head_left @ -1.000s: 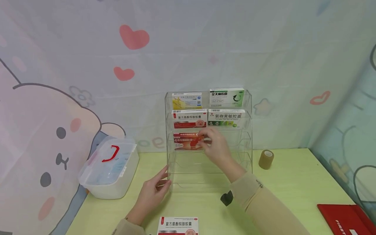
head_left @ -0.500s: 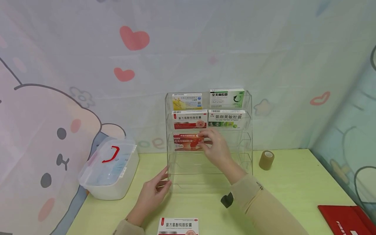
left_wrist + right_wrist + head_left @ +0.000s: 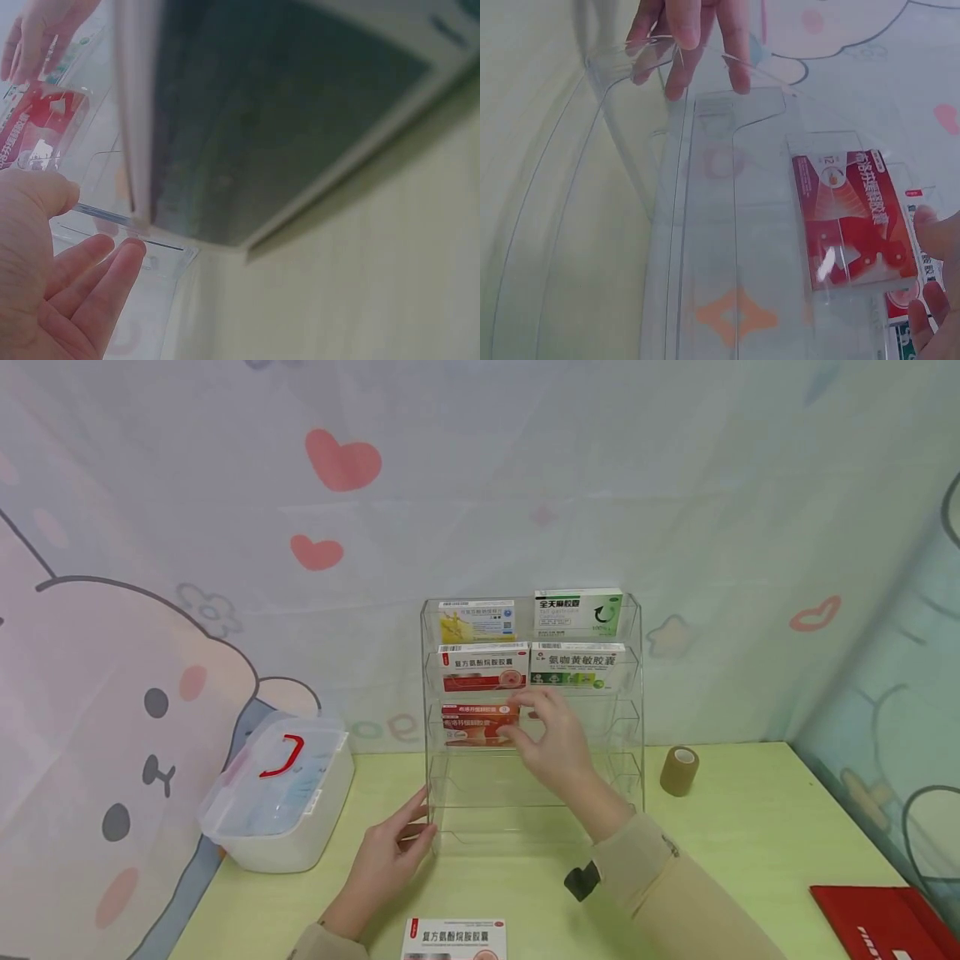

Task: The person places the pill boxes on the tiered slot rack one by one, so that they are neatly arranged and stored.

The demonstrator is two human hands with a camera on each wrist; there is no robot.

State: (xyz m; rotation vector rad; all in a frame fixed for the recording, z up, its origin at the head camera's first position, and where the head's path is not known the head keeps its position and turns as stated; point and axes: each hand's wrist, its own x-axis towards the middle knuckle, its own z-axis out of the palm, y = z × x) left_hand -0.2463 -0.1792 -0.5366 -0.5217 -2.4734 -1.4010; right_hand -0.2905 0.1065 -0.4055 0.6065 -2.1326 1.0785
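A clear acrylic rack [image 3: 498,789] with stepped shelves stands on the table. My left hand [image 3: 390,852] holds the rack's left side low down, with thumb and fingers on either side of the clear edge in the left wrist view. A red medicine box [image 3: 476,724] sits in the rack's third row from the top, at the left. By its right end is my right hand [image 3: 558,739], thumb and forefinger parted. In the right wrist view the box [image 3: 855,221] leans in its slot, and my right fingers [image 3: 934,232] lie beside its edge.
Medicine boxes fill the upper rows, among them a white-and-green box [image 3: 579,612]. Another white-and-red box [image 3: 454,939] lies at the front. A white lidded container [image 3: 281,793] stands left, a brown bandage roll [image 3: 679,771] right. A red pouch [image 3: 885,918] lies at the right.
The right fingertips have shifted slightly, showing a little more of the red box's upper right part. My left hand keeps its place on the rack; the view has tilted slightly.
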